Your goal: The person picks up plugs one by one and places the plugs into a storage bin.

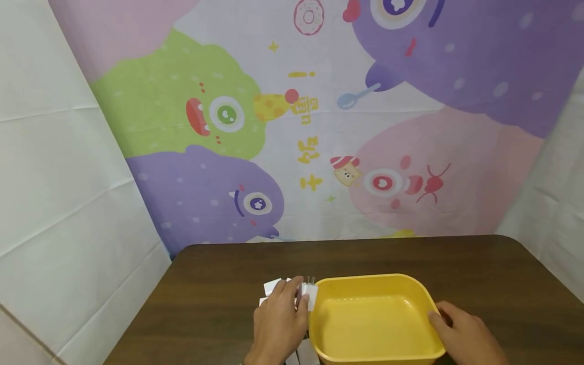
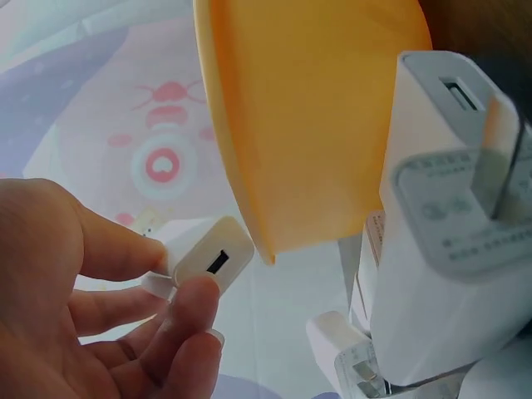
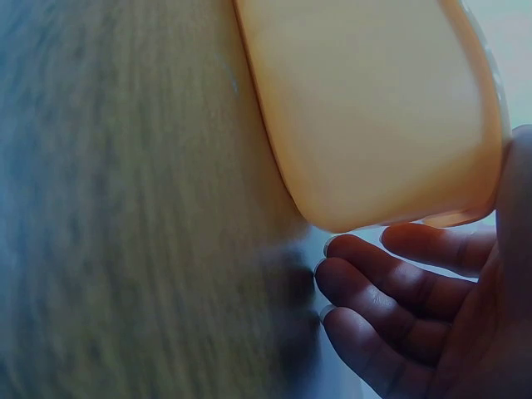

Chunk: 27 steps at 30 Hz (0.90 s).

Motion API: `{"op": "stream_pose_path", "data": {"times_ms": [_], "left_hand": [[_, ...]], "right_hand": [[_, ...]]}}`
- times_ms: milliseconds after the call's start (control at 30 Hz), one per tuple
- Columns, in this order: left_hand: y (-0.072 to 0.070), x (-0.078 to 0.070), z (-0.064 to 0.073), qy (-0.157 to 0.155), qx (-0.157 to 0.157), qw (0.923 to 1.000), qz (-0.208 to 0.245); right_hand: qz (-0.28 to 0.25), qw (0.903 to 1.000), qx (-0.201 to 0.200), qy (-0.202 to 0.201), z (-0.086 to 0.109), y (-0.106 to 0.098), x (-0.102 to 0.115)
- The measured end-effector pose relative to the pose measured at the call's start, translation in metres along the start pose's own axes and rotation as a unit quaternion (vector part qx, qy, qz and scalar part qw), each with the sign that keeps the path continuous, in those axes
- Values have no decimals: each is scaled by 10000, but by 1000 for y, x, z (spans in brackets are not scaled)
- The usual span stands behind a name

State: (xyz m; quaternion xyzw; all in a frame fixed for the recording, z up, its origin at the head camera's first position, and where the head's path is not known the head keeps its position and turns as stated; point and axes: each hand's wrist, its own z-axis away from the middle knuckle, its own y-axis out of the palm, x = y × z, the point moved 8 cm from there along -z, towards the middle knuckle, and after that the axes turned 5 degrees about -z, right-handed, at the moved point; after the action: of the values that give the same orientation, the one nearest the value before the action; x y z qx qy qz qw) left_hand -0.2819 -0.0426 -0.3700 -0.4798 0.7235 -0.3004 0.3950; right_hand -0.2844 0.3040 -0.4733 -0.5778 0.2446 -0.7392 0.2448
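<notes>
My left hand (image 1: 279,319) pinches a white USB charger (image 1: 311,296) between thumb and fingers, just at the left rim of a yellow plastic basin (image 1: 371,324). In the left wrist view, the USB port of this charger (image 2: 218,259) faces the camera. The basin's inside looks bare. At its right side, my right hand (image 1: 465,332) holds the rim, thumb over the edge and fingers outside. Curled fingers (image 3: 391,299) show beside the basin's outer wall in the right wrist view. More white chargers (image 1: 271,286) lie behind and below my left hand, partly hidden by it.
A large white charger (image 2: 449,307) with metal prongs stands close to the left wrist camera, with a smaller charger (image 2: 341,349) beside it. Everything rests on a dark wooden table (image 1: 219,284). A cartoon-printed cloth (image 1: 319,152) hangs behind the table's far edge.
</notes>
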Motion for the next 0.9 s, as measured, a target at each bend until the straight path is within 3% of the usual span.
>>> {"op": "stream_pose_path", "data": {"times_ms": [200,400,567,900], "left_hand": [[2,-8,0,140,-26,9994,324],[9,-20,0,355,304,9957,804],[14,-27,1,507,452,9938,876],[19,-40,3,934,357,9914,846]], "right_hand": [[-141,9999,-10,48,2,-2,-1],[-223,9997,-101,83,4,-1,-2],[-187,9997,-176,25,4,0,1],[-86,9996,-230,-107,5,-2,2]]}}
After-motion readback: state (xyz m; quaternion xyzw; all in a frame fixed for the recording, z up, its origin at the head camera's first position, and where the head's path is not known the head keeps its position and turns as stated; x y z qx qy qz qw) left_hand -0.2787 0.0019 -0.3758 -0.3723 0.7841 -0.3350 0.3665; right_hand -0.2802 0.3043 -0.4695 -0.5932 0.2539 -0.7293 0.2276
